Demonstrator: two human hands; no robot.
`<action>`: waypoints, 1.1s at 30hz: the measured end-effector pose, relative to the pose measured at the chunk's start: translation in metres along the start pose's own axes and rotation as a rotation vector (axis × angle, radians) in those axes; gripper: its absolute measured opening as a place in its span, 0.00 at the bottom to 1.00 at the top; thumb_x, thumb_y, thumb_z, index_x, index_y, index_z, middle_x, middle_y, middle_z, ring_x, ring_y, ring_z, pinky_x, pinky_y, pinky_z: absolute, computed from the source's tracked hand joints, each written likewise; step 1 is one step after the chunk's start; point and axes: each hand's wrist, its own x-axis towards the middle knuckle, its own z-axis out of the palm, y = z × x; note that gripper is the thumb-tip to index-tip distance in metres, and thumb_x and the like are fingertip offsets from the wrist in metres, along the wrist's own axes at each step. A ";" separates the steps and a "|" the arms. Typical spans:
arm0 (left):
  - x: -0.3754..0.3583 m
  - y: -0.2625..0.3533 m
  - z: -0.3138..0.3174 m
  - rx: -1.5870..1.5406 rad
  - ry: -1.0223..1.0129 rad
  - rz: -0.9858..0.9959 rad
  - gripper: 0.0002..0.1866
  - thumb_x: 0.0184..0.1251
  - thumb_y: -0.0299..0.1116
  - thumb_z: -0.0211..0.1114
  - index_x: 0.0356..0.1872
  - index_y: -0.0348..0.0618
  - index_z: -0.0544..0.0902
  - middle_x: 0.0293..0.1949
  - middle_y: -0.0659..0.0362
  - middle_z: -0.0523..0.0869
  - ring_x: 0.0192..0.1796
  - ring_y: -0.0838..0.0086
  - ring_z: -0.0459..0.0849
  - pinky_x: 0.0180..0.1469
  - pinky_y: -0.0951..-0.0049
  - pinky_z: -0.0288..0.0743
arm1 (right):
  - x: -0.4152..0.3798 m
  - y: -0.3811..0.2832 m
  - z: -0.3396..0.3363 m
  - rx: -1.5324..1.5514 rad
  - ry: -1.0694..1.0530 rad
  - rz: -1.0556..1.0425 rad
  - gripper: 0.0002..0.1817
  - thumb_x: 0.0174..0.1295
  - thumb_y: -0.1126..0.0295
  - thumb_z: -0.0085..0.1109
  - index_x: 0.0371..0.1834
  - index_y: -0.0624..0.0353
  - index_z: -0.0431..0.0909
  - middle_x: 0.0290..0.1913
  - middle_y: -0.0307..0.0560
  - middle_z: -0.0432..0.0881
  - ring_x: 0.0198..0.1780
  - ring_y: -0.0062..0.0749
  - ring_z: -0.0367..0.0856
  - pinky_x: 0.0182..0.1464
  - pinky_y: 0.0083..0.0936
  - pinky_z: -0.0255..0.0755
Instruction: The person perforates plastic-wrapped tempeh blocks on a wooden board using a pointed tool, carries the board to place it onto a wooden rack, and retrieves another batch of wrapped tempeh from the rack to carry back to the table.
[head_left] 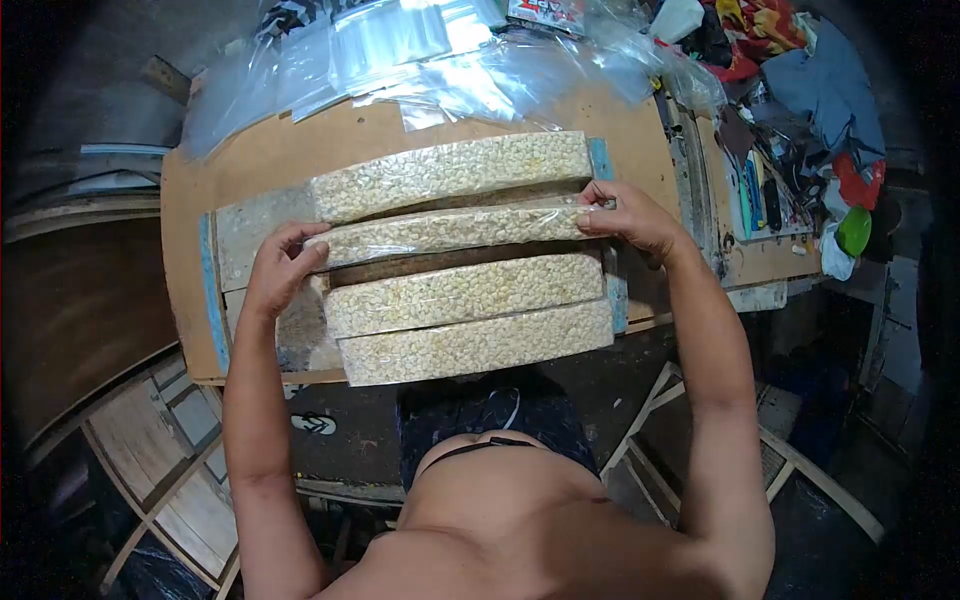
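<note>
Dude, your left hand [275, 275] and right hand [640, 225] are clamping fingers [298, 232] on the wrapped bar [450, 232], between the back bar [450, 172] and third bar [465, 293]; if you're twisting unevenly, you're risking snapping it.

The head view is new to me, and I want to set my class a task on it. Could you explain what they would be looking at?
There is no machine here, only a person's bare hands. The single picture comes from a camera worn on the head, looking forward and down, so the arms reach up from the bottom edge. The left hand and right hand pinch opposite ends of a long bar of pale, lumpy pieces in clear wrap. Three similar bars lie around it: one beyond, two nearer the person. Clear plastic sheets lie along the far side of the brown table.
</note>
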 end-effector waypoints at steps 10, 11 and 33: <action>-0.008 0.000 0.006 0.017 0.006 0.166 0.19 0.57 0.22 0.69 0.52 0.35 0.83 0.48 0.59 0.78 0.49 0.72 0.82 0.55 0.74 0.76 | -0.005 0.000 0.004 -0.071 0.098 -0.289 0.23 0.48 0.66 0.71 0.48 0.59 0.76 0.42 0.37 0.76 0.46 0.23 0.73 0.48 0.24 0.69; -0.012 -0.005 0.008 0.014 0.021 0.215 0.25 0.54 0.19 0.70 0.56 0.37 0.80 0.50 0.57 0.78 0.53 0.68 0.82 0.59 0.71 0.76 | -0.010 -0.003 0.004 -0.143 0.129 -0.273 0.29 0.45 0.66 0.73 0.52 0.62 0.75 0.46 0.47 0.81 0.48 0.34 0.79 0.52 0.30 0.72; -0.040 0.007 0.041 0.283 0.221 0.249 0.33 0.51 0.30 0.75 0.62 0.37 0.75 0.53 0.49 0.79 0.56 0.62 0.80 0.57 0.66 0.76 | -0.025 -0.002 0.029 -0.535 0.368 -0.419 0.33 0.47 0.65 0.71 0.59 0.61 0.74 0.56 0.55 0.76 0.58 0.52 0.77 0.60 0.38 0.72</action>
